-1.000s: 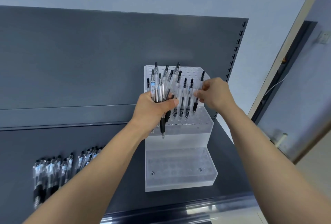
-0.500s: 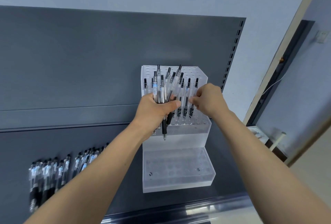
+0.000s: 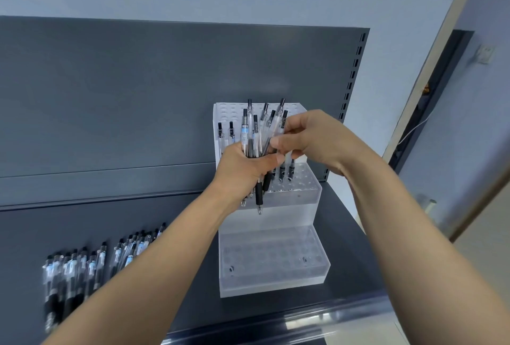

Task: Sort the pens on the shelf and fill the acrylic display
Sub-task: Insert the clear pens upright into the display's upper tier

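Observation:
A stepped clear acrylic display (image 3: 276, 284) stands on the dark shelf (image 3: 171, 300), with rows of holes on each tier. Several clear pens with black grips stand in its middle tier (image 3: 300, 187). My left hand (image 3: 245, 171) is closed around a bunch of pens (image 3: 252, 140) held upright in front of the display. My right hand (image 3: 317, 140) reaches across and pinches one pen of that bunch between thumb and fingers. The bottom tier's holes hold nothing.
Two loose groups of pens (image 3: 80, 267) lie flat on the shelf at the left. A grey back panel (image 3: 138, 96) rises behind, with a slotted upright (image 3: 352, 80) at its right. The shelf's front edge (image 3: 317, 320) runs below the display. A doorway is at the right.
My right hand has left the pens standing in the middle tier and moved left to the bunch in my left hand, taking hold of one pen. The left hand stays put.

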`<state>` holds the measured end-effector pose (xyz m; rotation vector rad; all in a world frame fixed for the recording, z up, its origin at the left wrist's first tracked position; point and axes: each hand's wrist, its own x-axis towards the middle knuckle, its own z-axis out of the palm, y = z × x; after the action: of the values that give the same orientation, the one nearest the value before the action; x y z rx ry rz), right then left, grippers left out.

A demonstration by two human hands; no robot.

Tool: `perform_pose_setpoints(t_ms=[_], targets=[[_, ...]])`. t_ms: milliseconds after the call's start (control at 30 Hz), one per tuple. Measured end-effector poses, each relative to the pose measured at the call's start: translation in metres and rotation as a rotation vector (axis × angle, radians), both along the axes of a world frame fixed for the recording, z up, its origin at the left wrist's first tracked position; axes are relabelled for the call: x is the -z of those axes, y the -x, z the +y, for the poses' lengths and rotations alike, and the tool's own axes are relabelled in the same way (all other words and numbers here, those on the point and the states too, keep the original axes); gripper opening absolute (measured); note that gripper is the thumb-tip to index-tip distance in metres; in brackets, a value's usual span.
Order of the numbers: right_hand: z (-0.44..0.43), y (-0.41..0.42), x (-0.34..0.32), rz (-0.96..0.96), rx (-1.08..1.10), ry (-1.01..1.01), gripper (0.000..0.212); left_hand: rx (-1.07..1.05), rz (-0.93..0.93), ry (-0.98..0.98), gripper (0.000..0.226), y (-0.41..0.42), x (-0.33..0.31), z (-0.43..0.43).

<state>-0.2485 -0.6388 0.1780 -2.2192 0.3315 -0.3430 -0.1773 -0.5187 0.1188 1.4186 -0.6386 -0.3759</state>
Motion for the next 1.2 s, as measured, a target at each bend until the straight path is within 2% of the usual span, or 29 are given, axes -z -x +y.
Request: perform_pose_setpoints(t_ms=[100, 233, 333, 767, 933, 1100, 1200], targets=[[-0.008, -0.001, 0.002, -0.063, 0.082, -0.006, 0.018, 0.000, 0.002, 0.024, 0.014, 0.001, -0.001, 0.000], [-0.029, 0.000, -0.006, -0.229, 0.357, 0.077, 0.023, -0.065, 0.000, 0.019, 0.012, -0.003, -0.002, 0.004], [-0.036, -0.004, -0.002, -0.195, 0.462, 0.195, 0.029, -0.076, 0.006, 0.015, 0.011, -0.004, -0.002, 0.006], [-0.042, -0.018, 0.033, 0.037, 0.464, 0.308, 0.028, -0.084, -0.007, -0.016, 0.008, -0.002, 0.002, 0.006], [-0.044, -0.020, 0.037, 0.069, 0.471, 0.335, 0.032, -0.107, 0.009, -0.007, 0.007, -0.003, 0.003, 0.008], [-0.042, -0.023, 0.039, 0.082, 0.485, 0.389, 0.030, -0.112, -0.001, -0.001, 0.008, -0.003, 0.003, 0.009], [-0.042, -0.022, 0.044, 0.101, 0.488, 0.381, 0.020, -0.108, 0.004, -0.001, 0.009, -0.002, 0.003, 0.010]])
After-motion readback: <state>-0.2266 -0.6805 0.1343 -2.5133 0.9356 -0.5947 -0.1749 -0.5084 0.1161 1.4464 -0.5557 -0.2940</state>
